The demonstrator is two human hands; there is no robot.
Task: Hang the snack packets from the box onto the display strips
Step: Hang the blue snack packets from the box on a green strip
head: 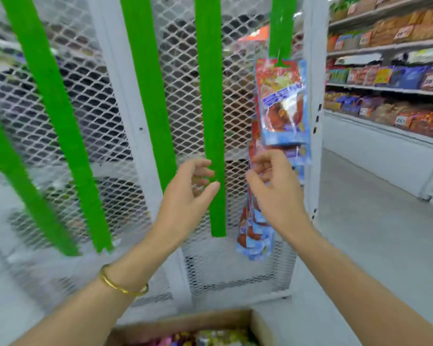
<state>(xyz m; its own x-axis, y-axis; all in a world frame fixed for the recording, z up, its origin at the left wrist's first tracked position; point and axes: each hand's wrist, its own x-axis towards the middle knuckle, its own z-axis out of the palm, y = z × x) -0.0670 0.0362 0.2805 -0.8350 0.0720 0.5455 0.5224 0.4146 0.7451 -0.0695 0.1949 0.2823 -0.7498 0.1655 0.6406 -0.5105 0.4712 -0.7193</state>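
On my head camera I see a white mesh panel (125,101) with green display strips hanging down its face. The rightmost strip (281,26), near the panel's right edge, carries a column of red-and-blue snack packets. The top packet (280,101) hangs flat from it, and the lower packets (255,236) trail below, overlapping, down toward the panel's bottom edge.

My right hand (273,186) is raised against the middle of that column, fingers curled and thumb pointing left. Motion blur keeps me from telling whether it is actually pinching a packet or only touching the stack.

My left hand (188,193), with a gold bangle (123,285) on its wrist, sits at the left edge of the next strip (210,121). Its fingers are loosely curled with the thumb tip overlapping the strip's edge, and I see nothing clasped in it.

The cardboard box (258,325) is at the bottom of the view, below the panel, with colourful packets (205,339) inside.

To the right, stocked shelves (385,86) line the aisle.
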